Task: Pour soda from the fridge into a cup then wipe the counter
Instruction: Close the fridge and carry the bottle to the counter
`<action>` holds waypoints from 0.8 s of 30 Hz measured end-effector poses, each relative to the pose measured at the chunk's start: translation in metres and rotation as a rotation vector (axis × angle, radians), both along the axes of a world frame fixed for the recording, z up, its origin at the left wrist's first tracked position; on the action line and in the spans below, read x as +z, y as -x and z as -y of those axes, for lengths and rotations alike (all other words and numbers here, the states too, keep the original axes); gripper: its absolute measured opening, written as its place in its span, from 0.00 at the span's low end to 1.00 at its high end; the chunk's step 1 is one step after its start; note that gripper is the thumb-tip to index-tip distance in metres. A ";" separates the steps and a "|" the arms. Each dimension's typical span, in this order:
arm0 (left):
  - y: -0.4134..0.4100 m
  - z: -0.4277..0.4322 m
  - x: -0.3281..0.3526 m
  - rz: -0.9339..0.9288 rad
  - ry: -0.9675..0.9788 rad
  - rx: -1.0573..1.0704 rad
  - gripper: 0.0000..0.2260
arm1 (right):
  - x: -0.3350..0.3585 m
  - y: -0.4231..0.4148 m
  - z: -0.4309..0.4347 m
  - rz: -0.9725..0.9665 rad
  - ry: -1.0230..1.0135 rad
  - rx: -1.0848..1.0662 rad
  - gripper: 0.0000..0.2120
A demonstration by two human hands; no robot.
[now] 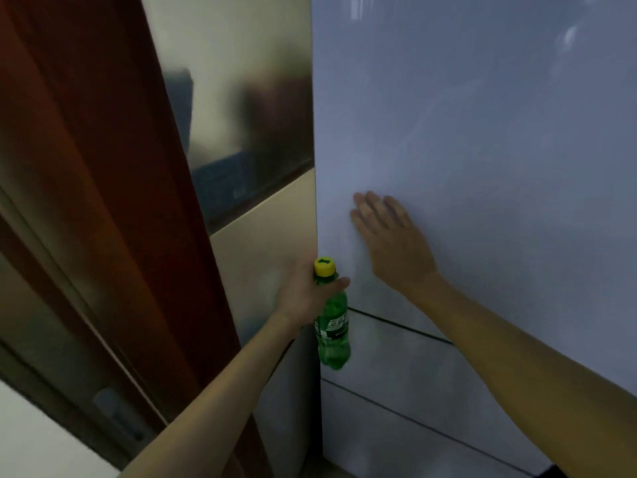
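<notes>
A green soda bottle [333, 326] with a yellow cap hangs upright in front of the fridge's left edge. My left hand [306, 293] grips it round the neck just under the cap. My right hand [389, 239] lies flat, fingers straight, against the pale grey fridge door [482, 132], which stands shut. No cup or counter is in view.
Below the door, the fridge's lower drawer fronts [396, 367] show as grey panels with dark seams. Left of the fridge stands a glossy beige panel [248, 98], then a dark red-brown door frame [103, 167]. A strip of pale floor [31, 443] shows at the bottom left.
</notes>
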State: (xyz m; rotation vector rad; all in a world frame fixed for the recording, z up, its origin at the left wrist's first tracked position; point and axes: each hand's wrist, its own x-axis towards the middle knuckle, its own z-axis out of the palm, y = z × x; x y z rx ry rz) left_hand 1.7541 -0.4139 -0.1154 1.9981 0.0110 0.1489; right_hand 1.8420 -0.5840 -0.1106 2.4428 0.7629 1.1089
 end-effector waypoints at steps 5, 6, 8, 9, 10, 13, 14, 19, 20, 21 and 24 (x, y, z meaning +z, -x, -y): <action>0.001 0.010 -0.004 -0.025 0.091 0.009 0.06 | -0.008 -0.009 0.002 -0.006 -0.046 0.043 0.27; 0.001 0.009 -0.006 -0.034 0.097 0.018 0.07 | -0.008 -0.010 0.002 -0.009 -0.051 0.043 0.28; 0.003 0.007 -0.009 -0.050 0.099 0.043 0.07 | -0.010 -0.011 0.001 -0.025 -0.062 0.045 0.29; 0.005 0.005 -0.011 -0.055 0.095 0.056 0.06 | -0.012 -0.012 0.000 -0.033 -0.070 0.048 0.30; 0.006 0.002 -0.014 -0.059 0.088 0.064 0.04 | -0.013 -0.013 -0.001 -0.037 -0.079 0.047 0.31; 0.015 -0.008 -0.020 -0.056 0.073 0.092 0.04 | -0.015 -0.012 -0.004 -0.053 -0.107 0.041 0.32; 0.018 -0.011 -0.023 -0.058 0.068 0.110 0.05 | -0.015 -0.012 -0.006 -0.065 -0.118 0.044 0.32; 0.037 -0.019 -0.033 -0.057 0.033 0.126 0.08 | -0.025 -0.001 -0.008 -0.173 -0.167 0.096 0.30; 0.040 -0.020 -0.034 -0.060 0.020 0.116 0.08 | -0.030 0.003 -0.007 -0.200 -0.173 0.101 0.29; 0.043 -0.019 -0.035 -0.062 0.015 0.104 0.08 | -0.036 0.009 -0.005 -0.226 -0.181 0.104 0.28; 0.049 -0.012 -0.038 -0.078 0.001 0.033 0.06 | -0.054 0.031 0.011 -0.313 -0.265 0.107 0.27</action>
